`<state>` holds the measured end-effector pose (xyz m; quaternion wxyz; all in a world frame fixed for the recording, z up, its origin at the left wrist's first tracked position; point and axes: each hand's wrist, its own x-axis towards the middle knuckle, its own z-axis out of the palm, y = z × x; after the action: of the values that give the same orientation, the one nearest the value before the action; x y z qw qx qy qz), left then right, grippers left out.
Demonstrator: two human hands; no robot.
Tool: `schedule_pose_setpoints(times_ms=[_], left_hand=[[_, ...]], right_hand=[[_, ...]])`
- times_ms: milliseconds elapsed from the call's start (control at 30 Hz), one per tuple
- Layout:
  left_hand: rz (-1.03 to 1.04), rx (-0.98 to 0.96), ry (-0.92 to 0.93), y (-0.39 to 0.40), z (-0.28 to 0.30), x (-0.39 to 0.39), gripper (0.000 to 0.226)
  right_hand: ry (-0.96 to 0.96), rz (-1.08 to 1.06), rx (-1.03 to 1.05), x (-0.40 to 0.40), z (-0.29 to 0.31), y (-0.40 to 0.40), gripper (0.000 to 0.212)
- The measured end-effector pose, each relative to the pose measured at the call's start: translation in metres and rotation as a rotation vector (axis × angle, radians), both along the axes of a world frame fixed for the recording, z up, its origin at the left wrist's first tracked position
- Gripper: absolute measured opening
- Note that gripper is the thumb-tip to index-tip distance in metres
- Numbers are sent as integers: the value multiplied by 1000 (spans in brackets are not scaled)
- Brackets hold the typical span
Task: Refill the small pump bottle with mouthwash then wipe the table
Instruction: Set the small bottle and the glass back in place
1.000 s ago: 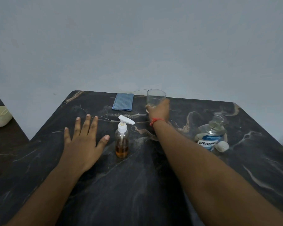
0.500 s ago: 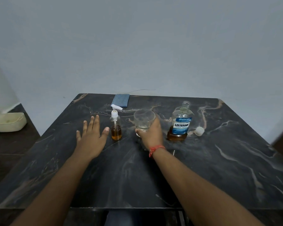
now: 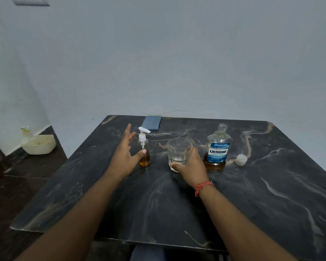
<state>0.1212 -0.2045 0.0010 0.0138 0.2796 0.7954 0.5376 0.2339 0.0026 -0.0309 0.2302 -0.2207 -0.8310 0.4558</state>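
Observation:
A small clear pump bottle (image 3: 144, 153) with a white pump and amber liquid low inside stands on the dark marble table (image 3: 177, 204). My left hand (image 3: 123, 157) is raised beside it, fingers spread, thumb tip touching the bottle's side. My right hand (image 3: 191, 166) grips a clear glass tumbler (image 3: 179, 153) standing on the table. To its right stands the uncapped Listerine mouthwash bottle (image 3: 217, 149), with its white cap (image 3: 241, 159) lying next to it. A folded blue cloth (image 3: 151, 123) lies at the far edge.
A cream plastic basin (image 3: 39, 144) with a spray bottle (image 3: 25, 129) sits on the floor at the left by the wall. The near table edge runs across the bottom of the view. A red thread band circles my right wrist.
My right hand brought the glass from the far edge near the cloth down to the middle. My left hand lifted off the table and moved to the pump bottle. The camera view tilted up.

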Motion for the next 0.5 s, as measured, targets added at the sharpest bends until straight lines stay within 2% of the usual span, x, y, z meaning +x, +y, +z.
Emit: schedule_pose_setpoints(times_ms=[100,267,500], left_hand=[[-109,-21,44,4,6,-7,105],[-137,-136,183,12,5,-18,105],[-40,-123,355,21,-10,-16,84]], right_hand=[[-6,36,7,0,-1,5,70],[-9,70,24,1,-4,8,76],[3,74,63,2,-6,9,69]])
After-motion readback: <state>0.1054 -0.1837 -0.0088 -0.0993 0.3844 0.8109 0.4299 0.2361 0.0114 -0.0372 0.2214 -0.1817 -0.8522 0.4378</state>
